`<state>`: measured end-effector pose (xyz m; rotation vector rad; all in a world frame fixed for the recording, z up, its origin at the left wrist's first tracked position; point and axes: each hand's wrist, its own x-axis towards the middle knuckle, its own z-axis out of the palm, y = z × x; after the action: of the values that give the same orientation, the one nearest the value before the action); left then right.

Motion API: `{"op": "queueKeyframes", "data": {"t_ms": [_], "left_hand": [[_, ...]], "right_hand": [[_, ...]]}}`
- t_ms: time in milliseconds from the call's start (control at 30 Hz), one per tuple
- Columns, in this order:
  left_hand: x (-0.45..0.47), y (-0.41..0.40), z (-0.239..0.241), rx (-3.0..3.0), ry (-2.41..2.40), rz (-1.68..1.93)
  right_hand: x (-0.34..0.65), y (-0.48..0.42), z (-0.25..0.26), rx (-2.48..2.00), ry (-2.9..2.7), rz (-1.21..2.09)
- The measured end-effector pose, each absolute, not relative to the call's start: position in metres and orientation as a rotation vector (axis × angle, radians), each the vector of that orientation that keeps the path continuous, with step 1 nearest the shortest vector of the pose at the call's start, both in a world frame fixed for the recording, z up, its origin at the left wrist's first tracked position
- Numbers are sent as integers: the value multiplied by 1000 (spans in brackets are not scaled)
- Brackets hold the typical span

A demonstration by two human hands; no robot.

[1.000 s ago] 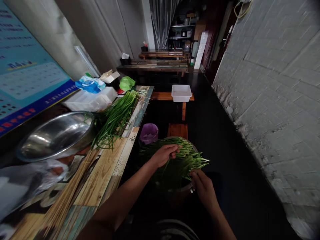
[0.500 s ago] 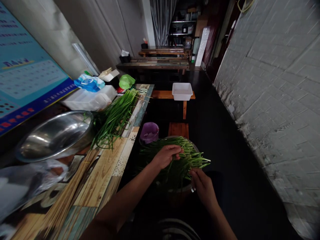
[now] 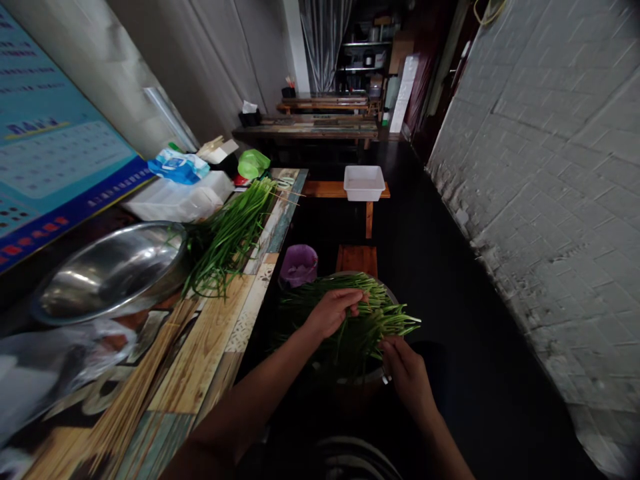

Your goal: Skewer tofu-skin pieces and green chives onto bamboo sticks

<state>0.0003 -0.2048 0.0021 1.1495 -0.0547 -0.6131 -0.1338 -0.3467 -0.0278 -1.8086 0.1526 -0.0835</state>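
Observation:
A heap of long green chive stalks [image 3: 373,319] lies across a round basin [image 3: 367,380] in front of me, low in the head view. My left hand [image 3: 331,311] rests on top of the heap, fingers curled around some stalks. At the heap's near right edge, my right hand [image 3: 406,370] pinches the stalk ends; something small and pale shows at its fingers. A second bundle of chives [image 3: 230,235] lies on the wooden table [image 3: 215,340] to the left.
A steel bowl [image 3: 113,270] and a sheaf of bamboo skewers [image 3: 133,393] sit on the table. A purple bucket [image 3: 298,264], a wooden stool [image 3: 357,258] and a bench with a white tub [image 3: 363,183] stand beyond the basin. A brick wall [image 3: 550,167] runs along the right.
Both hands have stayed on the chive heap with only slight finger shifts. The camera has tilted a little.

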Motion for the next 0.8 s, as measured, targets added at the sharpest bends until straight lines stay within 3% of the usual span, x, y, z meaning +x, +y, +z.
{"op": "queueKeyframes", "data": {"t_ms": [800], "left_hand": [[-3, -205, 6, 1361, -198, -512]], "right_hand": [[-135, -346, -27, -1797, 155, -74]]}}
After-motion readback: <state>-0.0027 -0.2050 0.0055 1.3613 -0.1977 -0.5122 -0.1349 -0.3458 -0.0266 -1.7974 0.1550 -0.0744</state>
